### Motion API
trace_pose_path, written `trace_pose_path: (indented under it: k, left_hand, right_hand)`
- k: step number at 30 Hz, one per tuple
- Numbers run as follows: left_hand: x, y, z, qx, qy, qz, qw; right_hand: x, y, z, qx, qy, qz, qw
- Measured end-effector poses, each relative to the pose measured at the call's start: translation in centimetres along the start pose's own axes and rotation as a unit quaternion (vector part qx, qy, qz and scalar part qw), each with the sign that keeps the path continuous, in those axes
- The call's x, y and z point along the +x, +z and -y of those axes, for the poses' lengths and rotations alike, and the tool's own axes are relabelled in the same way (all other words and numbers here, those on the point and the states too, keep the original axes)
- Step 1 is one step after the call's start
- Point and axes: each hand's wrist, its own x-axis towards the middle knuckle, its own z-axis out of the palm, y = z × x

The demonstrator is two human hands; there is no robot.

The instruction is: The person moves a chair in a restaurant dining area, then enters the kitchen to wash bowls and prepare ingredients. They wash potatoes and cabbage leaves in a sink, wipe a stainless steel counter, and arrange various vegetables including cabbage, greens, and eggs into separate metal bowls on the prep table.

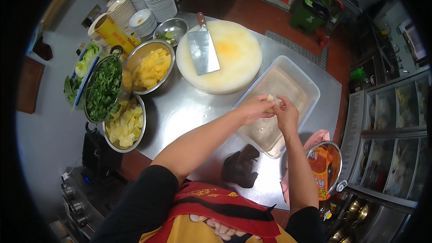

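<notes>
Both hands meet above a clear plastic tub (270, 141) that has a thin layer of cloudy liquid in it. My left hand (255, 108) grips a small pale piece of food (270, 98), whose kind I cannot tell. My right hand (286, 109) touches the same piece with thumb and fingers, which hide part of it. Beyond the tub, a cleaver (204, 52) lies flat on a thick round cutting board (236, 64), its wooden handle pointing away from me.
Left on the steel table (175, 121) are metal bowls of yellow food (152, 69), leafy herbs (103, 87) and pale cut vegetables (125, 131). Stacked small bowls (162, 3) stand behind. A dark crumpled item (239, 167) lies nearer me; a metal bowl with an orange packet (320, 172) sits right.
</notes>
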Motion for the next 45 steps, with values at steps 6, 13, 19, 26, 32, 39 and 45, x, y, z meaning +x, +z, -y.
trace_pose_path:
  k: [6, 13, 19, 26, 32, 39, 45]
  left_hand:
    - [6.0, -2.1, 7.6, 0.316, 0.048, -0.154, 0.935]
    - [0.8, 0.2, 3.6, 0.5, 0.204, -0.106, 0.835]
    - [-18.5, -8.8, -2.1, 0.34, 0.209, -0.157, 0.903]
    - [-36.7, -26.8, -0.4, 0.515, 0.18, -0.521, 0.656]
    - [-39.1, -31.5, 0.3, 0.609, 0.18, -0.533, 0.559]
    - [-41.6, -30.3, 3.2, 0.578, 0.203, -0.568, 0.55]
    - [-45.8, -30.3, 7.7, 0.461, 0.2, -0.619, 0.604]
  right_hand:
    - [-3.6, 0.6, -1.1, -0.142, -0.138, -0.134, 0.971]
    - [-15.3, 2.2, -2.1, -0.098, -0.234, -0.087, 0.963]
    - [-22.1, 9.8, -6.7, -0.17, -0.125, 0.013, 0.978]
    - [-15.8, 19.6, -3.1, -0.217, -0.238, 0.001, 0.947]
    - [-5.6, 29.6, 3.7, -0.189, -0.341, -0.005, 0.921]
    - [4.3, 36.7, 10.1, -0.128, -0.436, 0.05, 0.89]
    - [3.1, 38.0, 11.3, -0.138, -0.355, 0.085, 0.921]
